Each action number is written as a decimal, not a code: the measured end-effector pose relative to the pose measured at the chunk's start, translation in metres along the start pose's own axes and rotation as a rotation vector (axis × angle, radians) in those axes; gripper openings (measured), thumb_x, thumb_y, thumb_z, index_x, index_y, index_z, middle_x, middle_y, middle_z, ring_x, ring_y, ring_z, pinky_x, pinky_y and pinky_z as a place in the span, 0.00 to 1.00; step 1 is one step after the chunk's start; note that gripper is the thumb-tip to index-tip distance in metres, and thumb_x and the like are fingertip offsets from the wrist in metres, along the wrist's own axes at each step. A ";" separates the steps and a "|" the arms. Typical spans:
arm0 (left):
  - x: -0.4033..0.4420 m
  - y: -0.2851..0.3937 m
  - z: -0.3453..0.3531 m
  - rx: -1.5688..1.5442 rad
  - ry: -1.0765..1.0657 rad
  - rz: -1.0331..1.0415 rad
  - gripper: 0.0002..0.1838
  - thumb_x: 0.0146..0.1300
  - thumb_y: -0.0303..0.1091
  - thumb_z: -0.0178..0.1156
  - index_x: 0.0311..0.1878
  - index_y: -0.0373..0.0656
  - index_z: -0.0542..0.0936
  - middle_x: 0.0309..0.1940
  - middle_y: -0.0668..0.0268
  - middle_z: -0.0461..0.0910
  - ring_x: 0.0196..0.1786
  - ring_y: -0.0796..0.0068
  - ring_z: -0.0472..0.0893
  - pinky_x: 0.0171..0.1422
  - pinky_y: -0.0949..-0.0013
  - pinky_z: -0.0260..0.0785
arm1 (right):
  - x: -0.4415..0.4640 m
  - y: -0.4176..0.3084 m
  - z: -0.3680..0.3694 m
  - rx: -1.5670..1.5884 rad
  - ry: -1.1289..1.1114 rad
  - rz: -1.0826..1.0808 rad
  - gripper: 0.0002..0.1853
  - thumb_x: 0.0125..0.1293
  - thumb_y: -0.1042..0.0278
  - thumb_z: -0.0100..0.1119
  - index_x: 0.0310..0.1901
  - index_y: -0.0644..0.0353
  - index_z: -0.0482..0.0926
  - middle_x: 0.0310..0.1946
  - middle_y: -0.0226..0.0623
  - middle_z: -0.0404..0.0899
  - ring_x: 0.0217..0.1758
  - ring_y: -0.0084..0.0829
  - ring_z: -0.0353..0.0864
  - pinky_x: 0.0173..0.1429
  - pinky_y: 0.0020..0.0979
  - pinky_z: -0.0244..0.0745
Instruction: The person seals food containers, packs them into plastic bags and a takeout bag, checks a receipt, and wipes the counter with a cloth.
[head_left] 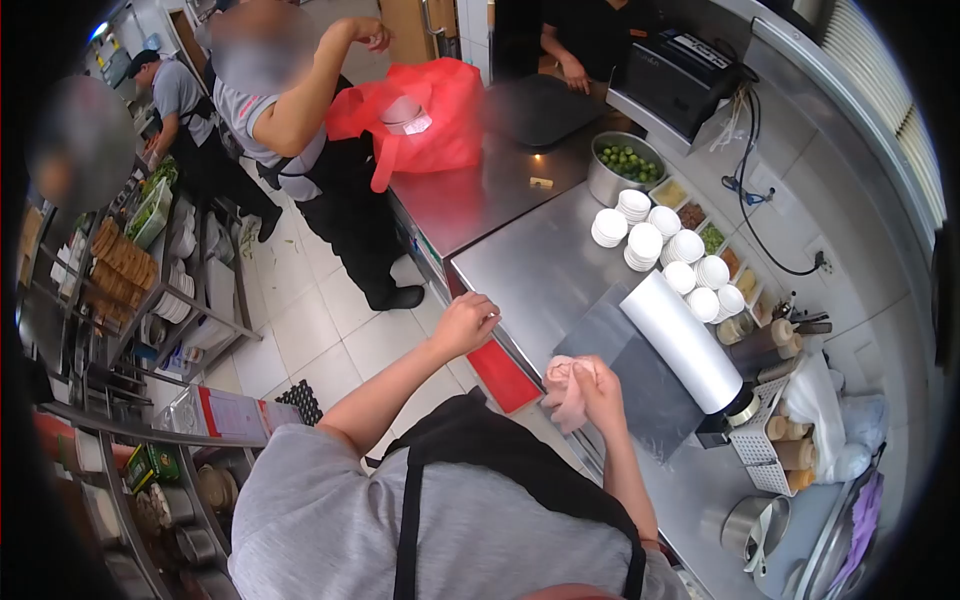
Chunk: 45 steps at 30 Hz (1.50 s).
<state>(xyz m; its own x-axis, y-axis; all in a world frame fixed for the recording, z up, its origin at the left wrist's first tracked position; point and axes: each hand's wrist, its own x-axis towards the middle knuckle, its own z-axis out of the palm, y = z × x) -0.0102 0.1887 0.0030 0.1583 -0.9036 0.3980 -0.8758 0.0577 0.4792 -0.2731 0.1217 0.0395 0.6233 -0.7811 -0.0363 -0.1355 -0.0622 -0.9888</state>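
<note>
My right hand [597, 393] is closed on a crumpled pink cloth [568, 393] above the near edge of the steel counter [520, 265]. My left hand [468, 324] hangs over the counter's edge, fingers curled; whether it holds anything small is hidden. Beside the cloth, a dark plastic sheet [625, 375] lies on the counter. A large roll of clear film [683, 343] rests on the sheet's far side. Stacks of white lidded cups [645, 243] stand beyond the roll.
A pot of green limes [627, 162] and topping trays [712, 238] line the wall. Across the counter are a red bag [440, 115] and a black tray [545, 110]. Co-workers stand at the left and back. Bottles fill a white basket [760, 445].
</note>
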 end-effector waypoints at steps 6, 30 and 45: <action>-0.012 -0.004 0.019 0.003 -0.013 0.053 0.05 0.49 0.30 0.60 0.28 0.39 0.78 0.27 0.61 0.76 0.35 0.60 0.75 0.40 0.61 0.68 | 0.024 -0.026 -0.004 -0.085 -0.148 -0.037 0.12 0.62 0.67 0.51 0.43 0.65 0.74 0.32 0.33 0.77 0.37 0.20 0.73 0.42 0.23 0.69; 0.319 -0.217 0.161 0.339 -0.013 0.031 0.09 0.52 0.33 0.58 0.36 0.41 0.77 0.37 0.59 0.75 0.46 0.58 0.73 0.48 0.59 0.68 | 0.310 0.116 0.083 -1.021 0.260 -0.324 0.35 0.59 0.44 0.46 0.62 0.61 0.60 0.64 0.52 0.54 0.68 0.53 0.48 0.68 0.54 0.41; 0.325 -0.281 0.024 0.016 0.068 0.098 0.07 0.51 0.26 0.60 0.35 0.38 0.77 0.29 0.59 0.74 0.35 0.58 0.73 0.40 0.62 0.67 | 0.489 0.143 0.187 -1.263 0.290 -0.480 0.26 0.60 0.53 0.46 0.54 0.62 0.65 0.54 0.40 0.65 0.61 0.43 0.59 0.66 0.46 0.48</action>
<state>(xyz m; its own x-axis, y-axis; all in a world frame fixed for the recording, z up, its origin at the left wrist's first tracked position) 0.2760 -0.1314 -0.0208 0.1019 -0.8629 0.4949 -0.8957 0.1369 0.4230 0.1564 -0.1530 -0.1464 0.6473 -0.6133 0.4526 -0.6516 -0.7533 -0.0890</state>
